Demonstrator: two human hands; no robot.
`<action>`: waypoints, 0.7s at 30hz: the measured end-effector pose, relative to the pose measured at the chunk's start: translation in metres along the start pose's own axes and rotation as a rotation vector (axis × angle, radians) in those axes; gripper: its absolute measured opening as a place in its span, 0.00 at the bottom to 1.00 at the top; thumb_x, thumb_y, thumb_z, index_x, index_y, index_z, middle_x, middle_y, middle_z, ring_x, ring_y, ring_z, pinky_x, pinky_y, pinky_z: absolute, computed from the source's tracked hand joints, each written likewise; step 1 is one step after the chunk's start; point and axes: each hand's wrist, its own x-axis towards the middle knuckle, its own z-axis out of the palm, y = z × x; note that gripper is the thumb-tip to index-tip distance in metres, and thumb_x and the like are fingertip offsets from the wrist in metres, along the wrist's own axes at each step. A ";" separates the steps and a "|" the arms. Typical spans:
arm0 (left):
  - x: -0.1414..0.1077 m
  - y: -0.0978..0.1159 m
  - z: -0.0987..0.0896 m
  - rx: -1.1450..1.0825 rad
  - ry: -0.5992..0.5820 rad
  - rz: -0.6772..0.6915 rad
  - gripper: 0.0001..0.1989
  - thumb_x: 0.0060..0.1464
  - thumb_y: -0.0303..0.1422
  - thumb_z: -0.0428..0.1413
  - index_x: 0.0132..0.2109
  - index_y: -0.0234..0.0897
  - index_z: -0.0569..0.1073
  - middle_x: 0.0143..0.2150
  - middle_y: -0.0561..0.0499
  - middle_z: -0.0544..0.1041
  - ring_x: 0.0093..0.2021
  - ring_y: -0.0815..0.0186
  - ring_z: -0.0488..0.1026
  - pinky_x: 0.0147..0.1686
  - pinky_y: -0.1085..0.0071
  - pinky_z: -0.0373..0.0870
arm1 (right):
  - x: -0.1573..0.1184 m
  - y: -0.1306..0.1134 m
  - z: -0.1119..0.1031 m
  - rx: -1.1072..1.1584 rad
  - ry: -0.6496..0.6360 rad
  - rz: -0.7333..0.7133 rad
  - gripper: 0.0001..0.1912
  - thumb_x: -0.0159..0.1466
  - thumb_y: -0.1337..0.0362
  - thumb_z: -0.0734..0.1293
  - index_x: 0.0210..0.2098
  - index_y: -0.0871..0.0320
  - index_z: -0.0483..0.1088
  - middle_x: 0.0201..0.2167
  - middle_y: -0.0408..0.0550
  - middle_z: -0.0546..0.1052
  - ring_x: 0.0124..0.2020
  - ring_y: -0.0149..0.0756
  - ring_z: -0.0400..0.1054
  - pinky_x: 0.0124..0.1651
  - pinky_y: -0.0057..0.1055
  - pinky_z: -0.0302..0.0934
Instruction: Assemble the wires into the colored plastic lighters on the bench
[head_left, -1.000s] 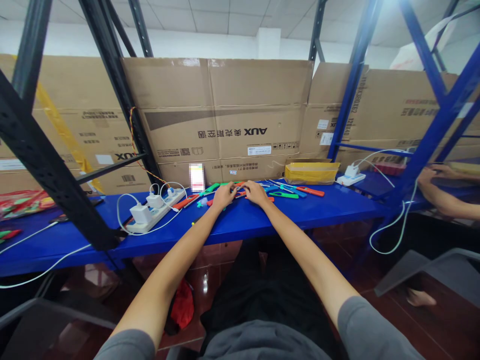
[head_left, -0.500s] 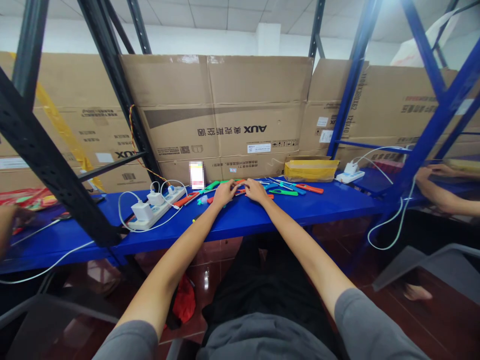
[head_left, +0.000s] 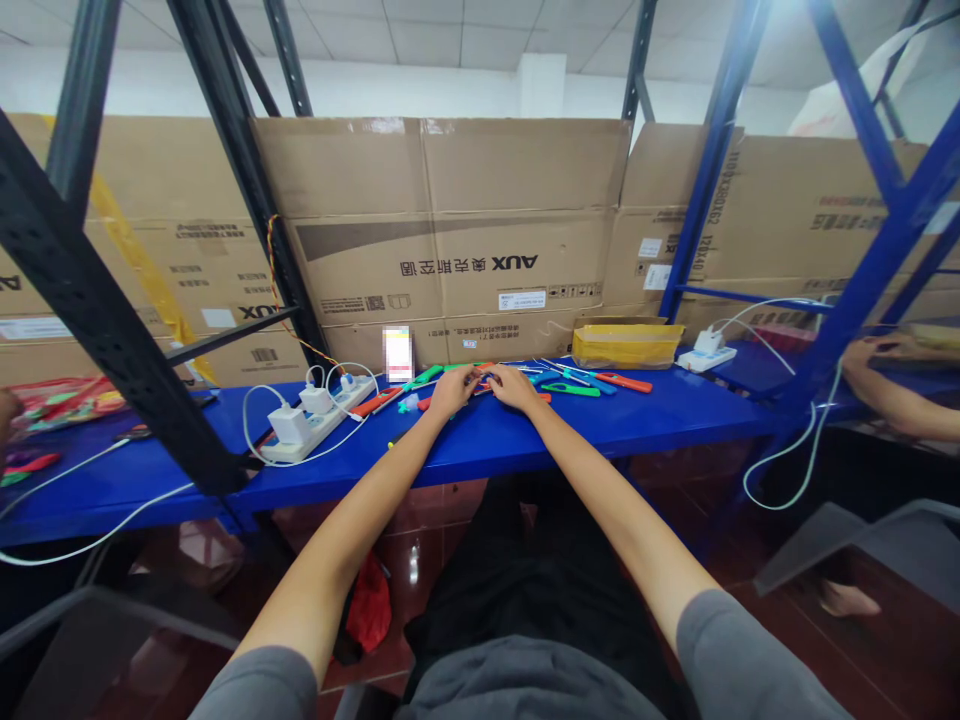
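My left hand point(head_left: 452, 392) and my right hand point(head_left: 514, 388) rest close together on a heap of slim plastic-handled tools point(head_left: 487, 383) on the blue metal table point(head_left: 480, 450). The fingertips nearly meet, curled over something small that they hide. Loose tools lie on either side: an orange-red one point(head_left: 376, 401) to the left, a green one point(head_left: 570, 390) and an orange-red one point(head_left: 624, 381) to the right. Thin metal rods point(head_left: 544, 367) also lie among them.
A white power strip point(head_left: 319, 432) with chargers and cables stands left of my hands. A yellow box point(head_left: 627, 346) sits at the back. A black shelf post point(head_left: 97, 310) crosses the left side. A co-worker's hands point(head_left: 874, 350) work at the right.
My hands stay together over the tools, with only slight shifts. A co-worker's hand at the far left has drawn back to the frame edge.
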 end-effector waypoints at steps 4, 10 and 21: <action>0.000 0.002 -0.001 0.018 -0.001 0.019 0.08 0.66 0.31 0.58 0.47 0.38 0.82 0.45 0.45 0.85 0.43 0.59 0.81 0.48 0.65 0.75 | 0.002 0.003 0.002 0.022 0.007 -0.022 0.14 0.75 0.65 0.66 0.57 0.57 0.79 0.50 0.54 0.83 0.49 0.40 0.77 0.55 0.34 0.67; 0.001 0.007 -0.002 0.030 0.015 -0.003 0.12 0.67 0.28 0.55 0.49 0.38 0.83 0.45 0.44 0.83 0.45 0.59 0.80 0.51 0.65 0.74 | 0.001 0.007 0.001 0.036 0.045 -0.012 0.11 0.76 0.65 0.66 0.52 0.58 0.80 0.48 0.55 0.83 0.49 0.41 0.76 0.55 0.34 0.66; 0.000 0.010 -0.005 0.023 0.107 -0.058 0.04 0.65 0.28 0.58 0.44 0.38 0.78 0.44 0.45 0.83 0.44 0.58 0.79 0.49 0.65 0.74 | 0.002 0.008 0.001 0.104 0.089 -0.006 0.10 0.76 0.66 0.64 0.47 0.57 0.78 0.45 0.52 0.83 0.46 0.39 0.75 0.52 0.31 0.64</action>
